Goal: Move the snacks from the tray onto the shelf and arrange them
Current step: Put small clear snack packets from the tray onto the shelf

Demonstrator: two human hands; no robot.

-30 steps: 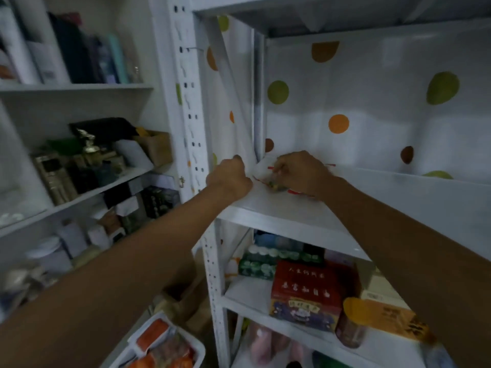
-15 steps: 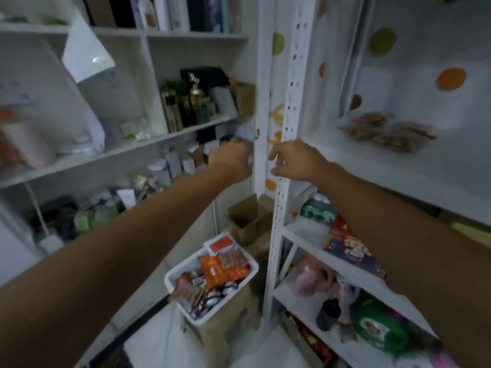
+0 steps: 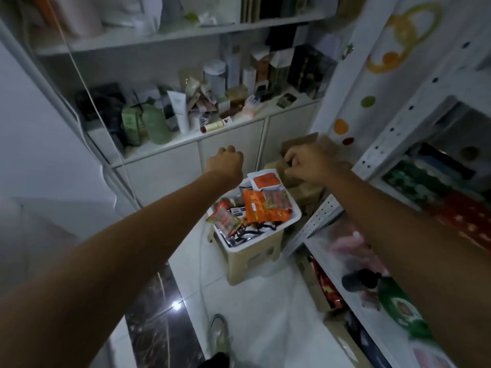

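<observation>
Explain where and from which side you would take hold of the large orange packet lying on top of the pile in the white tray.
Probably pinch the orange packet by its upper edge, coming from above. It lies flat and tilted on top of the other snacks in the white tray, so its edges are free. The right hand hovers nearest, fingers curled and empty.

Two bare hands, left hand (image 3: 225, 162) and right hand (image 3: 310, 163); one white tray (image 3: 289, 224); one beige stool (image 3: 255, 264); two orange snack packets (image 3: 256, 208).
</observation>
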